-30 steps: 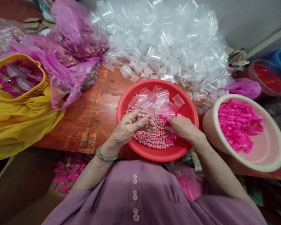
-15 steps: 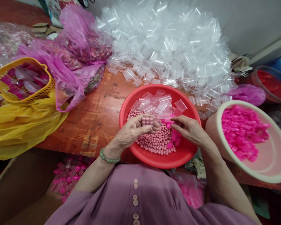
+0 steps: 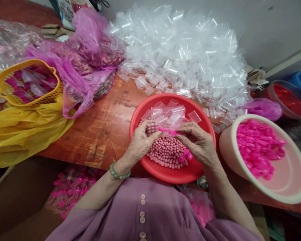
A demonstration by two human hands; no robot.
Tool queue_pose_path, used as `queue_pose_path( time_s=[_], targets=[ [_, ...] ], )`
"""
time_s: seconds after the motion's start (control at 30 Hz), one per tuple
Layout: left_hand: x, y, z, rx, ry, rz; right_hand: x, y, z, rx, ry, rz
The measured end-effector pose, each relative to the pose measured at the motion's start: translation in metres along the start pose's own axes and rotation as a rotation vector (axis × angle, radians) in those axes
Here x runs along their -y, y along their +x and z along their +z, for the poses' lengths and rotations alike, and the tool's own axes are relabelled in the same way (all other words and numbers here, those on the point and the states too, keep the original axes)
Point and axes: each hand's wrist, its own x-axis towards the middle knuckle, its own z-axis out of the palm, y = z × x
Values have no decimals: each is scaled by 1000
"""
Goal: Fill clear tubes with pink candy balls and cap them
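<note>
A red plastic bowl [image 3: 140,110] sits on the wooden table in front of me, holding small pink balls [image 3: 165,152] and several clear tubes [image 3: 169,112]. My left hand [image 3: 141,142] grips a clear tube filled with pink balls [image 3: 152,128] over the bowl. My right hand [image 3: 198,142] pinches a bright pink cap [image 3: 169,130] against the tube's open end. Loose pink caps [image 3: 185,156] lie in the bowl under my right hand.
A large heap of clear tubes [image 3: 183,53] fills the table's back. A cream bowl [image 3: 278,194] of pink caps [image 3: 258,147] stands at right. At left are a yellow basket [image 3: 27,100], pink bags [image 3: 85,50] and a yellow bag [image 3: 22,130]. A box of filled tubes [image 3: 72,187] sits below the table.
My right hand has picked up a pink cap and brought it to the filled tube held in my left hand. The view has shifted slightly down.
</note>
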Motion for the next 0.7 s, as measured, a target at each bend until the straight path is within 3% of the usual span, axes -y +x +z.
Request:
queue_pose_path(
  time_s=[0.27, 0.43, 0.53, 0.7],
  targets=[
    [-1, -1, 0, 33, 120, 56, 7, 1, -6, 263, 7, -27],
    [-3, 0, 0, 134, 150, 70, 1, -1, 0, 233, 97, 130],
    [-2, 0, 1, 192, 102, 46, 3, 4, 3, 275, 45, 84],
    [1, -1, 0, 160, 54, -4, 11, 14, 5, 313, 35, 55]
  ],
)
